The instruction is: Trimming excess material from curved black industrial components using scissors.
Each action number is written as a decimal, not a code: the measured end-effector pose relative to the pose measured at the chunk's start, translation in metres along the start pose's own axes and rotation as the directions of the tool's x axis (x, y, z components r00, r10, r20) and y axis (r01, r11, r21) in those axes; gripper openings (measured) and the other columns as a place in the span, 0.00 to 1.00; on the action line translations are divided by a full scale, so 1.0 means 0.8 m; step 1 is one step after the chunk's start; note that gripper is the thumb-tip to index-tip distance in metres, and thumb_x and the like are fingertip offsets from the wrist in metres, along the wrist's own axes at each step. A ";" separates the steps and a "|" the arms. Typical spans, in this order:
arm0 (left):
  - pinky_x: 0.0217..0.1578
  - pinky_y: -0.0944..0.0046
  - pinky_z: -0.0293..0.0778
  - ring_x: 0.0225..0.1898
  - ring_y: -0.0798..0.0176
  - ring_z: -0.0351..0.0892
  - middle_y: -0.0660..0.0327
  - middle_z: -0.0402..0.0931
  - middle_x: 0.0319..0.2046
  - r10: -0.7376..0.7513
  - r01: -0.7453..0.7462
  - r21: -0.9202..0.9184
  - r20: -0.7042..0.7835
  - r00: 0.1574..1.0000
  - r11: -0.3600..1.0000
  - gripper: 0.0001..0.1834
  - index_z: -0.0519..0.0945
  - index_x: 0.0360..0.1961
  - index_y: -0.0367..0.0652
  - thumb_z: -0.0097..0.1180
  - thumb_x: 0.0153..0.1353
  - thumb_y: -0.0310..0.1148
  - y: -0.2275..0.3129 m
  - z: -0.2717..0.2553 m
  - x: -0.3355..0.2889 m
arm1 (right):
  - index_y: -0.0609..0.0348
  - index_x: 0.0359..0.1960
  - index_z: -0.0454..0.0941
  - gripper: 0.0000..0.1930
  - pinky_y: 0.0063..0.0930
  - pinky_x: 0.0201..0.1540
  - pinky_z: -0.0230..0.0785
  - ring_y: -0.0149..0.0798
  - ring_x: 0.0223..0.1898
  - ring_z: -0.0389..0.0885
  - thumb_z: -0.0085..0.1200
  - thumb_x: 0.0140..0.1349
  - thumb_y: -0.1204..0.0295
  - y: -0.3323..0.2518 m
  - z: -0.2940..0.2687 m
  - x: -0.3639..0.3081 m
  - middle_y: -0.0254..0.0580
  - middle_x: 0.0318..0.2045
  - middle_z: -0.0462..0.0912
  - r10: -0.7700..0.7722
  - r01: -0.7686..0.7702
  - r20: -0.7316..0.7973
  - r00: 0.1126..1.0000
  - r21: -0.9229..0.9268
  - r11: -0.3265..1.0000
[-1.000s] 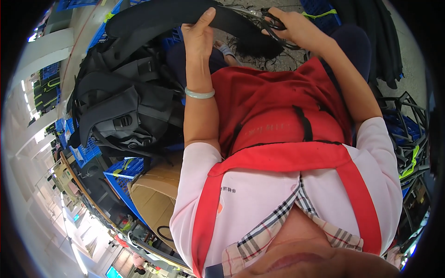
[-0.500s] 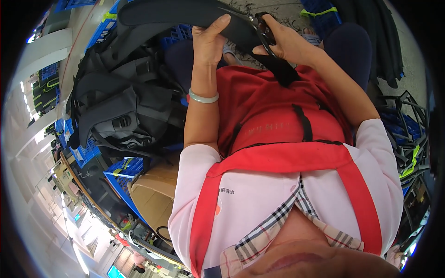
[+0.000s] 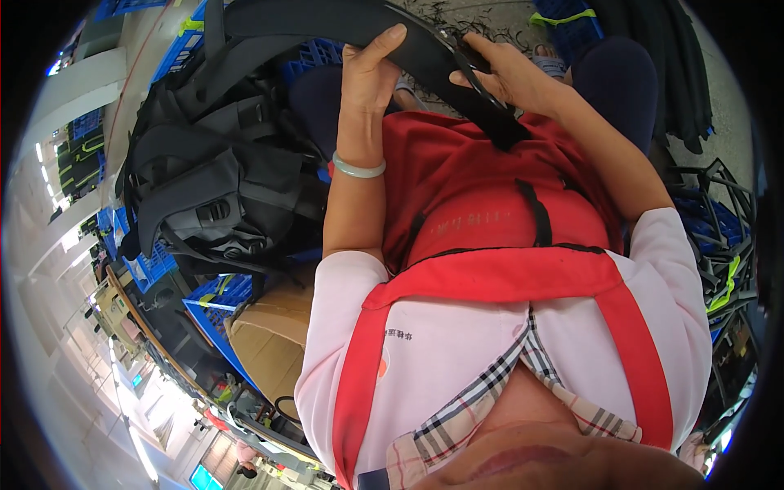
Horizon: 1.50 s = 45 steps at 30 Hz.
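My left hand (image 3: pixel 369 77) is closed round a long, black padded strap (image 3: pixel 302 23), with the thumb lying on top. The strap curves from the upper left across to my lap, where its dark end rests against the red apron (image 3: pixel 482 192). Against the strap's edge, my right hand (image 3: pixel 516 77) grips dark-handled scissors (image 3: pixel 469 64). Their blades run along the edge toward the upper left. Whether the blades are apart is hard to make out.
Black bags with straps and buckles (image 3: pixel 220 175) are piled on my left by blue crates (image 3: pixel 220 298) and a cardboard box (image 3: pixel 273 331). Dark scraps (image 3: pixel 490 20) litter the floor ahead. To my right hang black pieces (image 3: pixel 674 82), with black frames (image 3: pixel 719 196) over a blue crate.
The strap has shifted slightly to the right and down. My right hand and the scissors have moved a little along its edge; my left hand keeps its grip.
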<state>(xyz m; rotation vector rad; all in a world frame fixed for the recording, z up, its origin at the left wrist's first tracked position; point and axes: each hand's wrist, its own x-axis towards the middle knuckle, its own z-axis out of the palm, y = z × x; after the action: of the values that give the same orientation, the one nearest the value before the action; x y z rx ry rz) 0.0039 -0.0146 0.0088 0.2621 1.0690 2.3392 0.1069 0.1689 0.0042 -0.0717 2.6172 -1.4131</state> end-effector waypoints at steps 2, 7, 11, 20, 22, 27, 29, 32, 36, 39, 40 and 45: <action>0.42 0.63 0.76 0.38 0.65 0.79 0.63 0.79 0.34 -0.010 0.010 -0.002 -0.001 1.000 1.000 0.10 0.81 0.35 0.44 0.60 0.52 0.18 0.001 0.000 -0.001 | 0.66 0.41 0.67 0.24 0.30 0.27 0.63 0.35 0.22 0.67 0.56 0.60 0.55 0.002 -0.001 0.001 0.45 0.20 0.72 -0.019 0.019 0.004 1.000 -0.009 1.000; 0.42 0.63 0.76 0.38 0.65 0.79 0.63 0.79 0.34 -0.012 0.012 -0.013 -0.009 1.000 1.000 0.10 0.81 0.34 0.45 0.60 0.53 0.19 0.000 0.000 -0.001 | 0.64 0.38 0.69 0.20 0.26 0.30 0.62 0.29 0.26 0.65 0.58 0.59 0.58 0.018 0.012 0.004 0.37 0.21 0.69 -0.039 0.048 -0.040 0.998 0.249 0.967; 0.43 0.63 0.76 0.38 0.65 0.79 0.62 0.79 0.34 0.006 -0.006 0.001 0.024 1.000 1.000 0.10 0.80 0.37 0.42 0.60 0.52 0.19 -0.005 -0.002 0.000 | 0.64 0.37 0.71 0.25 0.31 0.27 0.63 0.41 0.22 0.67 0.58 0.57 0.50 0.024 0.005 0.005 0.48 0.19 0.71 -0.107 0.123 -0.132 0.985 0.121 0.985; 0.42 0.64 0.76 0.37 0.64 0.80 0.61 0.80 0.34 0.134 -0.136 0.063 0.042 0.990 0.989 0.13 0.80 0.37 0.40 0.61 0.50 0.16 0.006 0.007 0.006 | 0.61 0.40 0.64 0.23 0.37 0.32 0.64 0.53 0.27 0.71 0.61 0.55 0.58 -0.006 -0.001 0.006 0.51 0.24 0.73 -0.078 0.080 -0.112 0.991 0.009 0.997; 0.42 0.65 0.75 0.37 0.64 0.80 0.61 0.80 0.34 0.104 -0.106 0.054 0.041 0.994 0.993 0.13 0.80 0.37 0.41 0.60 0.50 0.16 0.007 0.007 0.004 | 0.62 0.41 0.63 0.24 0.38 0.32 0.63 0.52 0.27 0.71 0.61 0.55 0.57 0.000 0.001 0.008 0.51 0.23 0.73 -0.153 0.150 -0.157 0.976 -0.028 0.988; 0.42 0.66 0.75 0.36 0.65 0.80 0.62 0.80 0.33 0.067 -0.068 0.074 0.027 0.997 0.995 0.12 0.81 0.35 0.42 0.60 0.50 0.15 0.007 0.007 0.001 | 0.63 0.40 0.63 0.25 0.37 0.30 0.62 0.48 0.24 0.68 0.60 0.55 0.56 -0.005 -0.006 0.006 0.50 0.22 0.71 -0.158 0.152 -0.113 0.981 -0.061 0.987; 0.42 0.66 0.75 0.37 0.65 0.79 0.62 0.80 0.33 0.060 -0.061 0.069 0.007 0.998 0.996 0.11 0.81 0.35 0.42 0.59 0.51 0.15 0.005 0.001 0.002 | 0.62 0.41 0.63 0.25 0.36 0.30 0.62 0.45 0.24 0.65 0.60 0.55 0.56 -0.008 -0.009 0.005 0.49 0.22 0.71 -0.054 0.054 0.004 0.999 0.021 0.998; 0.48 0.60 0.74 0.43 0.63 0.78 0.62 0.78 0.40 0.044 -0.052 0.073 0.103 0.994 0.996 0.16 0.78 0.42 0.43 0.59 0.52 0.17 0.000 -0.013 0.003 | 0.62 0.41 0.66 0.30 0.41 0.27 0.63 0.51 0.23 0.74 0.57 0.54 0.46 0.005 -0.008 0.008 0.50 0.18 0.73 0.030 -0.033 0.042 0.999 0.092 0.995; 0.48 0.59 0.74 0.43 0.63 0.78 0.62 0.78 0.40 0.025 -0.034 0.086 0.099 0.995 0.996 0.16 0.78 0.43 0.43 0.58 0.52 0.16 -0.007 -0.009 0.003 | 0.63 0.39 0.68 0.28 0.40 0.26 0.62 0.49 0.20 0.71 0.58 0.54 0.48 0.007 -0.005 0.006 0.49 0.16 0.70 -0.064 0.067 -0.047 0.997 0.064 0.996; 0.49 0.58 0.74 0.44 0.62 0.78 0.61 0.78 0.41 0.004 -0.019 0.109 0.134 0.991 0.994 0.16 0.78 0.43 0.42 0.58 0.52 0.16 -0.014 -0.005 0.000 | 0.64 0.36 0.69 0.28 0.38 0.25 0.61 0.45 0.19 0.65 0.58 0.54 0.48 0.008 -0.006 0.005 0.48 0.16 0.68 -0.224 0.221 -0.196 0.955 -0.036 0.975; 0.49 0.58 0.74 0.44 0.61 0.78 0.60 0.78 0.42 -0.022 0.008 0.111 0.127 0.992 0.994 0.17 0.78 0.43 0.42 0.59 0.52 0.16 -0.013 -0.004 -0.001 | 0.64 0.36 0.68 0.28 0.38 0.26 0.61 0.46 0.19 0.65 0.58 0.53 0.47 0.010 -0.007 0.005 0.50 0.16 0.68 -0.198 0.189 -0.167 0.966 -0.064 0.980; 0.49 0.57 0.74 0.46 0.59 0.77 0.59 0.77 0.43 0.006 -0.022 0.111 0.142 0.990 0.994 0.17 0.77 0.45 0.42 0.59 0.53 0.17 -0.010 -0.007 0.000 | 0.64 0.38 0.68 0.32 0.41 0.27 0.61 0.52 0.22 0.70 0.56 0.52 0.43 0.005 -0.014 0.006 0.55 0.18 0.70 -0.137 0.137 -0.108 0.985 -0.003 0.991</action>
<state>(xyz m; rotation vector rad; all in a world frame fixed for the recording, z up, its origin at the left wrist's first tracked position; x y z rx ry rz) 0.0050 -0.0137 -0.0009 0.4726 1.1332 2.2383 0.1008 0.1799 0.0060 -0.1829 2.7439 -1.5068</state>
